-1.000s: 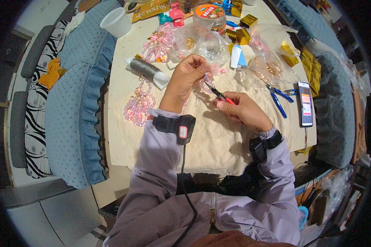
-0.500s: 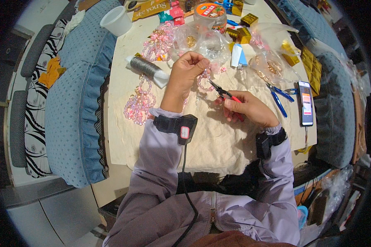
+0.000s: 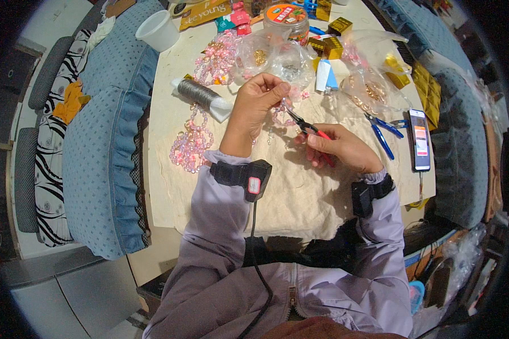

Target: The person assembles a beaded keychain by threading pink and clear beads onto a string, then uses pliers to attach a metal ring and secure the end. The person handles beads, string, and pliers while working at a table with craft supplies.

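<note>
Pinched between the thumb and fingers of my left hand (image 3: 255, 101) is one end of a pink bead string (image 3: 280, 116), which hangs down below the fingertips. My right hand (image 3: 336, 146) is closed around red-handled pliers (image 3: 308, 129). The black jaws point up and left, reaching the beads just under my left fingertips. Whether the jaws grip anything is too small to tell. A pile of pink bead strings (image 3: 191, 148) lies to the left of my left wrist, and another pink bunch (image 3: 216, 59) is farther back.
A spool of grey wire (image 3: 198, 92) lies left of my left hand. Bags with gold-coloured parts (image 3: 369, 90), blue-handled pliers (image 3: 385, 135) and a lit phone (image 3: 419, 141) are on the right. A round jar (image 3: 287, 24) and a white tub (image 3: 157, 31) stand at the back. Beige cloth (image 3: 277, 198) covers the table's front.
The plier tips have moved slightly up and left, closer to my left fingertips. My left hand keeps its pinch on the bead string.
</note>
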A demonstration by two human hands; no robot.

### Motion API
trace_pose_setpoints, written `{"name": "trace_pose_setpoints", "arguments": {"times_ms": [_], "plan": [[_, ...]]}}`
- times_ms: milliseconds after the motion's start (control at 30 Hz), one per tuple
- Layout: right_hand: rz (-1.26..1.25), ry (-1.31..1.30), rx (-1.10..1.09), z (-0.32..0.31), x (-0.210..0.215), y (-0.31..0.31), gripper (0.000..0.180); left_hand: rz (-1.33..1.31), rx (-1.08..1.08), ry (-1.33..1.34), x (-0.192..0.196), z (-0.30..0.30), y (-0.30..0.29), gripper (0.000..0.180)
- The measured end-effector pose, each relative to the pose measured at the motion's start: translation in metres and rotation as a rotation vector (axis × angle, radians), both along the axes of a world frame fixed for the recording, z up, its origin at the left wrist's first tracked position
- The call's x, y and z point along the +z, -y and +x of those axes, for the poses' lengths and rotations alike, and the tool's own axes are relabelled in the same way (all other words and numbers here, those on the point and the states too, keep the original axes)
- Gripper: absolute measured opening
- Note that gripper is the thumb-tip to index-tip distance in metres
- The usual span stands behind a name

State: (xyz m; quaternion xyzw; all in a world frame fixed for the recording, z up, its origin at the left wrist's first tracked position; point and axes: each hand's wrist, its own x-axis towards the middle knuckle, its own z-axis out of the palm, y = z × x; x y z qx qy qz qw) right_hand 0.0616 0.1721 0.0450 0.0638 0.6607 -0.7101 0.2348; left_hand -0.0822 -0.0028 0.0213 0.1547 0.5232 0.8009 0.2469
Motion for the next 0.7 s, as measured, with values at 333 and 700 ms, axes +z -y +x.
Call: {"name": "trace_pose_setpoints", "arguments": {"times_ms": [333, 700], "plan": [[0.030, 0.013, -0.004, 0.0006, 0.0006, -0.0007, 0.046, 0.006, 0.008, 0.019, 0.0008, 0.0020, -0.0013, 0.016], [0.042, -0.015, -0.014, -0.0006, 0.0024, 0.0014, 0.042, -0.034, -0.004, -0.022, -0.0002, 0.0043, -0.0050, 0.016]]}}
